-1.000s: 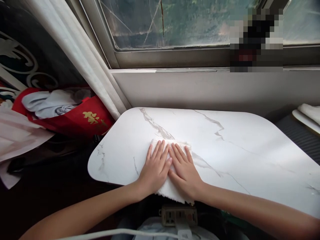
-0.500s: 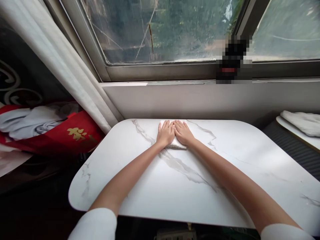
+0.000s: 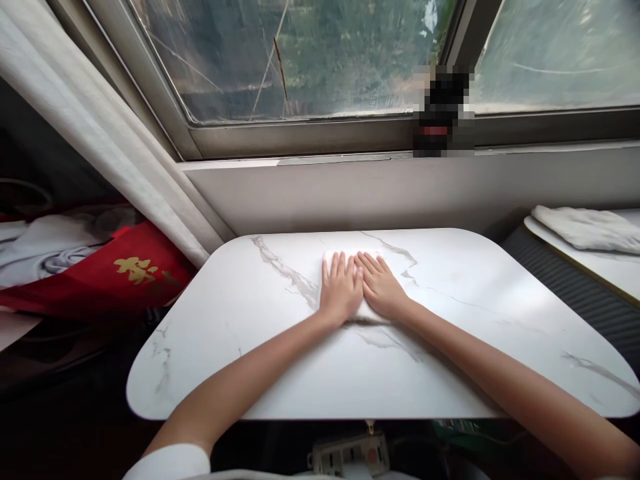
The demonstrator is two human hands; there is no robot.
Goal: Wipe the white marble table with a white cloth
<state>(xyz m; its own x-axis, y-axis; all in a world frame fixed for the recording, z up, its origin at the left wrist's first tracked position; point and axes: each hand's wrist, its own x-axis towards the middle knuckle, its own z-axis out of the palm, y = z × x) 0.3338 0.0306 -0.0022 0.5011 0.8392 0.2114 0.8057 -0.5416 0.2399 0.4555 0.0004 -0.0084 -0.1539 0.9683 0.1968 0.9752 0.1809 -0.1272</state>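
Note:
Both palms press side by side on a folded white cloth (image 3: 373, 315), which lies flat on a white marble-patterned table (image 3: 240, 360). My left hand (image 3: 341, 288) rests on the cloth's left part with its fingers stretched forward. Beside it, my right hand (image 3: 383, 285) lies flat with fingers pointing forward and left; the two hands touch or nearly touch at the fingertips. Most of the cloth is hidden beneath them, with its edges showing behind the fingers and near the wrists.
Past the table's far edge stand a low wall and a window (image 3: 325, 67). A white curtain (image 3: 100, 120) and a red bag with clothes (image 3: 145, 273) are at left. Another white cloth (image 3: 590, 228) lies at right. A power strip (image 3: 347, 457) shows below the table.
Both hands and the cloth under them have slid back from the table's far edge towards me. The whole view has also shifted slightly.

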